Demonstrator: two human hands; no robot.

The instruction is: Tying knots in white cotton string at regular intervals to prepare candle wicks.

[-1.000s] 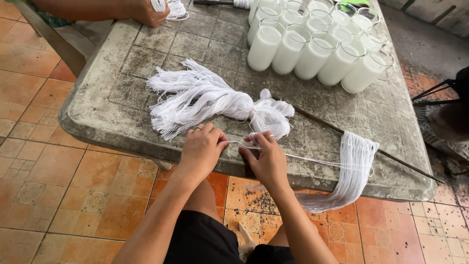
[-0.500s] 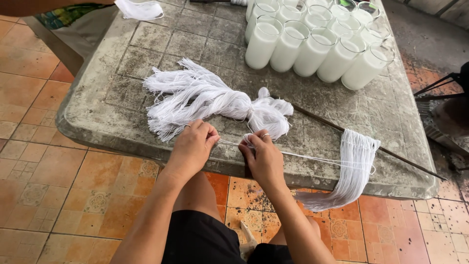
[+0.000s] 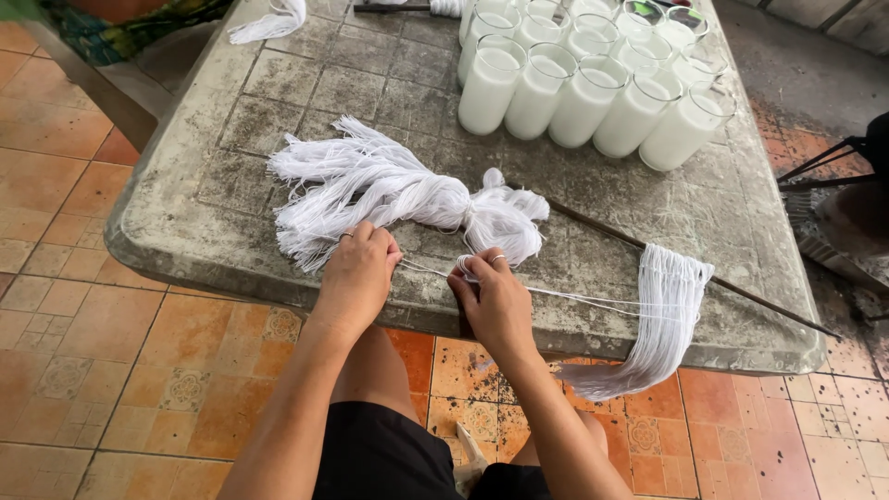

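Left hand (image 3: 359, 275): we pinch white strands at the string bundle (image 3: 407, 196).
Right hand (image 3: 497, 301): we grip taut strands (image 3: 574, 296), bundle just beyond.

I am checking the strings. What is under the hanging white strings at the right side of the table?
The hanging white strings drape over a thin dark rod that lies on the stone table. Their lower ends fall past the table edge. The rod's part beneath them is covered.
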